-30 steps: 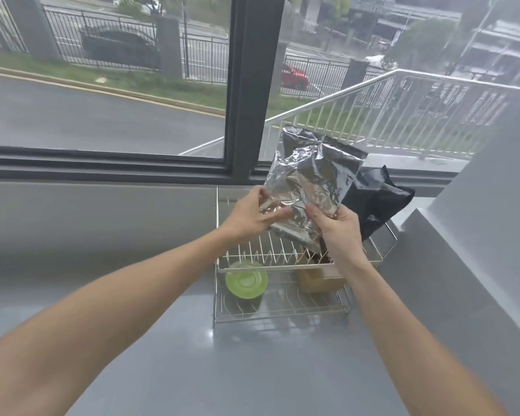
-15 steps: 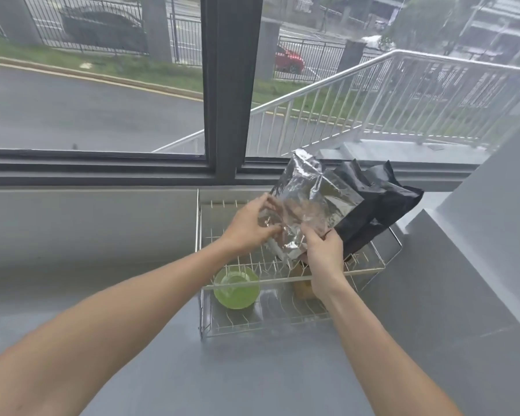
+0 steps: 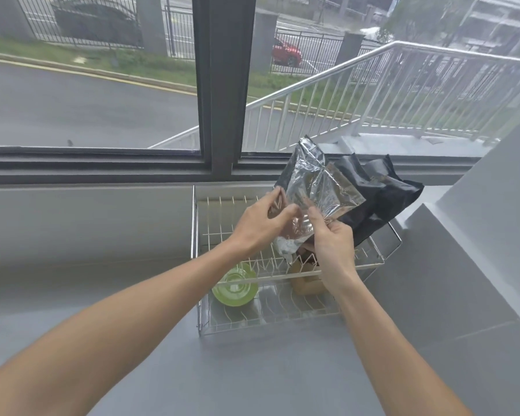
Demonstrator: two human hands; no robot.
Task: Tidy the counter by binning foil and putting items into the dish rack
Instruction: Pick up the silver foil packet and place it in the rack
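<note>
Grey counter (image 3: 102, 295) under window (image 3: 87, 85). Two-tier wire dish rack (image 3: 198, 295) on counter, against wall. Black bag (image 3: 385, 199) on rack's far right end. Crumpled foil (image 3: 315, 187) held in air above rack, just in front of bag. Left hand (image 3: 261, 223) pinching foil's left edge, thumb across front. Right hand (image 3: 330, 238) gripping foil's lower right part, index finger raised against sheet. Green bowl (image 3: 234, 285) on lower tier, left. Brown box (image 3: 306, 280) beside bowl, partly behind right wrist.
</note>
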